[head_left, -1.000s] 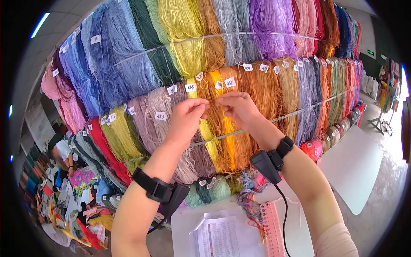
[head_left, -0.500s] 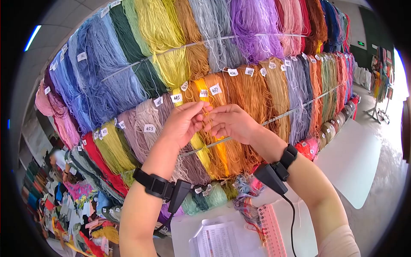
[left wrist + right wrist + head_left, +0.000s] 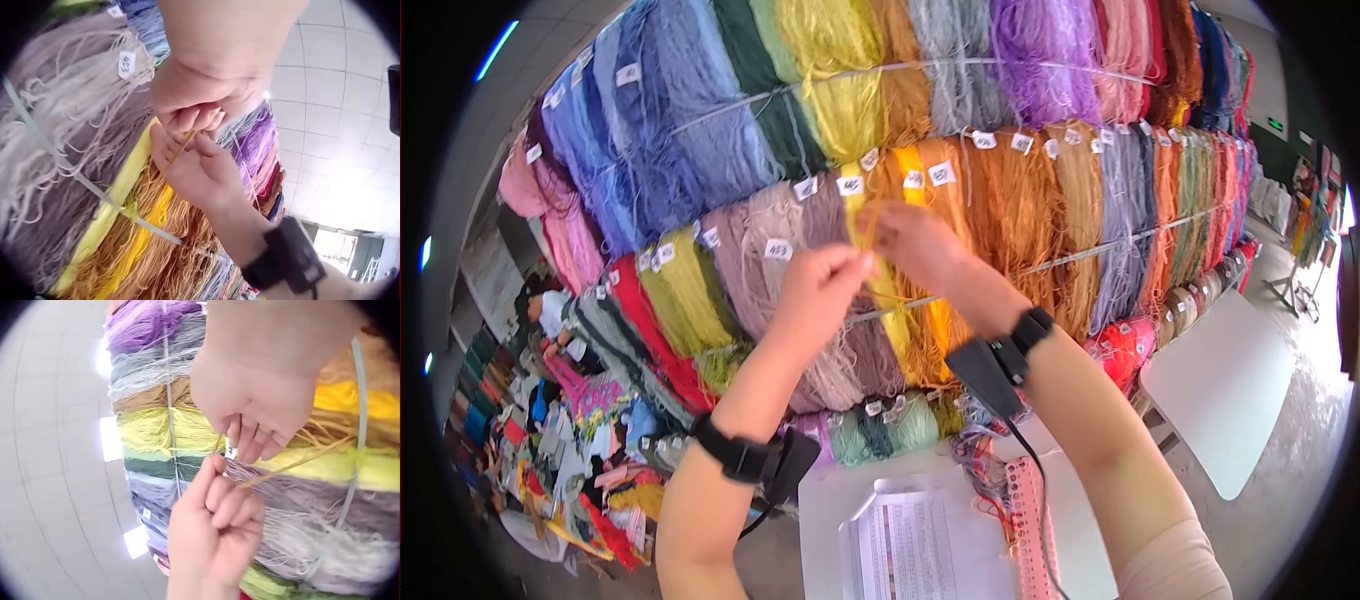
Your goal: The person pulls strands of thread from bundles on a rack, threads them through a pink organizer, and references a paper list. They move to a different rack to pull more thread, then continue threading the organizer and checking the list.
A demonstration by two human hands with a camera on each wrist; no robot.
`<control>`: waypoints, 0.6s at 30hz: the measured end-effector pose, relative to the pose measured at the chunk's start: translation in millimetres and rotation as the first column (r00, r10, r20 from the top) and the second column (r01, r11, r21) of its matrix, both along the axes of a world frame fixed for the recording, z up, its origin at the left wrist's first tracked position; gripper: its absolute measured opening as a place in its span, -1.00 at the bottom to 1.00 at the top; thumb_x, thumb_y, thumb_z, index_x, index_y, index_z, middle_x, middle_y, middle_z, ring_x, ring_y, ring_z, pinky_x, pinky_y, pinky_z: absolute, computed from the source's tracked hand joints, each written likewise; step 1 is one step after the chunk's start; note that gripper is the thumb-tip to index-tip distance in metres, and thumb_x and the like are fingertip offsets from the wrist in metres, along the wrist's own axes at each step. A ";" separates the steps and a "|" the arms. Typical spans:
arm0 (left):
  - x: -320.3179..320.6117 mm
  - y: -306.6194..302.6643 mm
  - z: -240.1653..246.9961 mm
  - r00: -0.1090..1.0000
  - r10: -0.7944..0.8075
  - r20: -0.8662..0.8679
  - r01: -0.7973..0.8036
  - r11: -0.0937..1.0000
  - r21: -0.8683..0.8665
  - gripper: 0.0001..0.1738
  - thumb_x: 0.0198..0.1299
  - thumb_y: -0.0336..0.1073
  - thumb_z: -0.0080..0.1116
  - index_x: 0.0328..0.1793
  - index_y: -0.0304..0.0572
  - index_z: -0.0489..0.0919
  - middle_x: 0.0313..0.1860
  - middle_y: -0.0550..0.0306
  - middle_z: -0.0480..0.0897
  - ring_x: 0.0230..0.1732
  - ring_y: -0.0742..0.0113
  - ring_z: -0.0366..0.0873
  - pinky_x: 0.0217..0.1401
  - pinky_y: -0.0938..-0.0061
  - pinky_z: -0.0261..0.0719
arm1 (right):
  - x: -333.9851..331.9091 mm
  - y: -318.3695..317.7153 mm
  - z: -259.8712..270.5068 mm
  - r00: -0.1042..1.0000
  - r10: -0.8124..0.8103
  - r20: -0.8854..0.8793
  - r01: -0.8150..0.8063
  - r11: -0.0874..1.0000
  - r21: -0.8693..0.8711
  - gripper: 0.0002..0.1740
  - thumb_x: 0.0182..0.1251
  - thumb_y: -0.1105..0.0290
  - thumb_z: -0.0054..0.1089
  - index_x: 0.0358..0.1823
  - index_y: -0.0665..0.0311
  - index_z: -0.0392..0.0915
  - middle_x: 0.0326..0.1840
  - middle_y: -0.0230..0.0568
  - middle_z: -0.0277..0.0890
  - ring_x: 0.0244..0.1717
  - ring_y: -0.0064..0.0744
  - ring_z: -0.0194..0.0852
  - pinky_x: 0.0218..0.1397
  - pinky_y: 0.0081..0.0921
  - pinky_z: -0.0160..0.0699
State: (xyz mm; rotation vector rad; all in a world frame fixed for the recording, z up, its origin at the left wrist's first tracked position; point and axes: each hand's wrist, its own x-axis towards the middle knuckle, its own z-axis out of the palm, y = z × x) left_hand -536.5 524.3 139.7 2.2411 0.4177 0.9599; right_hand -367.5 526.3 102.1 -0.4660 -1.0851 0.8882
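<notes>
My left hand (image 3: 815, 290) pinches a golden-brown thread (image 3: 294, 464) between thumb and curled fingers. From that fist the thread slants off toward the hanging hanks in the right wrist view. A short stretch of thread (image 3: 181, 150) also spans the gap between my two hands. My right hand (image 3: 925, 250), blurred in the head view, is higher and to the right, its bent fingers at the thread; the fingertips are partly hidden. Behind both hands hang a pale yellow hank (image 3: 894, 345) and a golden-brown hank (image 3: 140, 275), with a bright yellow hank (image 3: 156, 215) beside them.
Rows of coloured hanks with numbered paper tags (image 3: 777, 250) hang along metal rails (image 3: 1090, 232). Below stands a white table with a printed sheet (image 3: 905, 545), a pink punched card (image 3: 1032, 530) and a tangle of threads (image 3: 980, 465). A clothing pile (image 3: 590, 470) lies left.
The hands came together on the thread half a second ago; now my right hand has risen above the left, with thread between them. The head view has also shifted.
</notes>
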 end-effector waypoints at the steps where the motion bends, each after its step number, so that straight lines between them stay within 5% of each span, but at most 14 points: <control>1: -24.4 -11.4 -8.7 0.999 0.026 -0.028 -0.025 0.999 0.026 -0.79 0.13 -0.30 0.02 -0.44 -0.29 0.54 -0.71 0.42 0.29 -0.67 0.68 0.14 -0.63 0.67 0.06 | 4.6 5.0 -0.7 0.994 -0.009 -0.108 0.009 1.000 0.001 -0.72 0.22 0.37 -0.22 -0.12 0.37 0.36 -0.10 -0.14 0.43 -0.07 -0.30 0.37 -0.03 -0.40 0.32; 2: -52.3 -20.1 -20.2 0.997 0.053 -0.056 -0.051 0.997 0.053 -0.82 0.12 -0.32 0.02 -0.44 -0.26 0.54 -0.69 0.45 0.26 -0.67 0.69 0.11 -0.65 0.69 -0.02 | 1.2 1.8 3.0 0.996 -0.052 -0.071 0.049 0.998 -0.047 -0.66 0.26 0.35 -0.30 -0.05 0.41 0.31 0.00 -0.06 0.36 0.04 -0.22 0.29 0.09 -0.36 0.24; 3: -91.2 -18.0 -32.7 0.991 0.082 -0.111 -0.078 0.996 0.033 -0.78 0.12 -0.30 0.03 -0.35 -0.35 0.56 -0.63 0.37 0.41 -0.60 0.66 0.24 -0.58 0.69 0.16 | -1.2 -1.6 8.0 0.996 -0.089 -0.022 0.087 0.992 -0.094 -0.61 0.30 0.33 -0.37 0.02 0.44 0.27 0.10 0.01 0.30 0.16 -0.13 0.22 0.21 -0.31 0.16; 4: -139.2 -18.6 -50.3 0.977 0.166 -0.135 -0.201 0.931 -0.305 -0.80 0.12 -0.31 0.04 -0.34 -0.33 0.56 -0.62 0.37 0.40 -0.62 0.67 0.22 -0.61 0.71 0.12 | 5.2 3.2 4.8 1.000 -0.027 -0.013 0.026 0.998 -0.055 -0.60 0.29 0.33 -0.38 0.03 0.45 0.26 0.10 0.02 0.29 0.16 -0.13 0.22 0.22 -0.31 0.16; 6: -260.7 -6.8 -115.3 0.948 0.318 -0.018 -0.251 0.711 -0.657 -0.87 0.08 -0.36 0.05 -0.34 -0.28 0.53 -0.65 0.41 0.34 -0.67 0.70 0.11 -0.69 0.70 0.01 | 17.0 13.8 -2.5 0.997 0.068 -0.021 -0.068 0.998 -0.004 -0.57 0.29 0.32 -0.41 0.07 0.46 0.23 0.11 0.03 0.28 0.16 -0.12 0.21 0.23 -0.30 0.15; 7: -342.2 2.9 -181.6 0.765 0.636 -0.104 -0.542 0.548 -0.637 -0.85 0.03 -0.31 0.12 -0.33 -0.24 0.53 -0.63 0.42 0.34 -0.69 0.66 0.13 -0.69 0.69 0.04 | 17.2 13.0 -0.6 0.995 0.076 -0.067 -0.079 0.996 -0.040 -0.66 0.26 0.35 -0.29 -0.02 0.37 0.32 -0.06 -0.11 0.42 0.02 -0.26 0.34 0.08 -0.42 0.26; 8: -412.7 -23.0 -224.0 0.480 0.769 -0.421 -0.860 0.508 -0.051 -0.80 -0.03 -0.27 0.14 -0.39 -0.29 0.54 -0.60 0.15 0.45 -0.60 0.35 0.33 -0.60 0.50 0.24 | 22.0 18.1 -4.2 0.995 0.099 -0.025 -0.099 0.995 0.007 -0.66 0.27 0.35 -0.28 -0.02 0.37 0.32 -0.06 -0.09 0.42 0.02 -0.25 0.34 0.08 -0.42 0.27; 9: -482.0 -49.3 -265.3 -0.043 0.876 -0.480 -0.782 0.269 0.562 -0.75 -0.10 -0.23 0.17 -0.45 -0.34 0.56 -0.57 -0.12 0.56 -0.52 0.04 0.53 -0.50 0.31 0.43 | 19.3 17.1 -4.5 0.996 0.079 -0.031 -0.078 0.997 0.024 -0.66 0.27 0.34 -0.27 -0.03 0.37 0.33 -0.06 -0.10 0.42 0.00 -0.26 0.35 0.07 -0.41 0.28; 11: -526.9 -135.7 -270.4 -0.295 0.834 -0.466 -0.900 -0.080 0.428 -0.66 -0.08 -0.15 0.11 -0.50 -0.37 0.55 -0.50 -0.25 0.53 -0.37 -0.10 0.53 -0.36 0.21 0.45 | 4.9 9.1 -0.9 0.993 -0.116 -0.003 0.116 0.992 -0.041 -0.62 0.29 0.31 -0.29 0.01 0.41 0.31 -0.01 -0.08 0.40 0.06 -0.22 0.33 0.12 -0.35 0.28; 13: -534.6 -179.0 -257.1 -0.156 0.896 -0.416 -0.834 0.106 0.542 -0.62 -0.05 -0.08 0.08 -0.50 -0.35 0.54 -0.52 -0.21 0.52 -0.46 -0.10 0.51 -0.42 0.22 0.42 | -18.6 -6.4 -3.6 0.839 -0.518 0.167 0.532 0.845 -0.050 -0.74 0.17 0.40 -0.06 -0.14 0.33 0.45 -0.15 -0.26 0.47 -0.13 -0.45 0.41 -0.04 -0.50 0.32; 14: -529.4 -190.3 -243.1 -0.072 0.858 -0.508 -0.843 0.219 0.491 -0.63 -0.01 -0.13 0.06 -0.52 -0.39 0.51 -0.55 -0.23 0.49 -0.53 -0.08 0.49 -0.48 0.25 0.39 | -34.3 -16.5 -9.4 0.773 -0.603 0.197 0.606 0.794 0.052 -0.77 0.12 0.47 -0.03 -0.19 0.31 0.49 -0.21 -0.35 0.48 -0.22 -0.59 0.38 -0.17 -0.58 0.29; 15: -479.4 -200.3 -201.9 -0.004 0.797 -0.604 -0.890 0.274 0.366 -0.68 0.03 -0.20 0.04 -0.52 -0.40 0.49 -0.58 -0.24 0.45 -0.58 -0.04 0.43 -0.51 0.30 0.34 | -66.4 -36.0 -13.3 0.776 -0.585 0.234 0.568 0.811 0.143 -0.76 0.10 0.50 -0.02 -0.17 0.31 0.49 -0.28 -0.41 0.48 -0.28 -0.67 0.35 -0.25 -0.68 0.22; 16: -437.2 -210.1 -169.4 0.262 0.809 -0.526 -0.839 0.460 0.290 -0.71 0.06 -0.25 0.00 -0.49 -0.41 0.46 -0.59 -0.21 0.43 -0.58 0.00 0.39 -0.49 0.35 0.34 | -100.9 -51.4 -19.3 0.854 -0.447 0.268 0.412 0.894 0.177 -0.79 0.01 0.55 0.00 -0.28 0.38 0.50 -0.49 -0.42 0.39 -0.49 -0.68 0.27 -0.43 -0.70 0.27; 18: -385.3 -217.9 -122.6 0.490 0.633 -0.599 -0.798 0.603 -0.014 -0.75 0.11 -0.28 -0.01 -0.47 -0.38 0.46 -0.61 0.02 0.43 -0.55 0.45 0.36 -0.47 0.52 0.33 | -177.1 -94.0 -37.4 0.835 -0.042 0.549 0.007 0.998 0.066 -0.76 -0.01 0.54 0.02 -0.24 0.36 0.49 -0.52 -0.41 0.38 -0.55 -0.70 0.25 -0.51 -0.70 0.27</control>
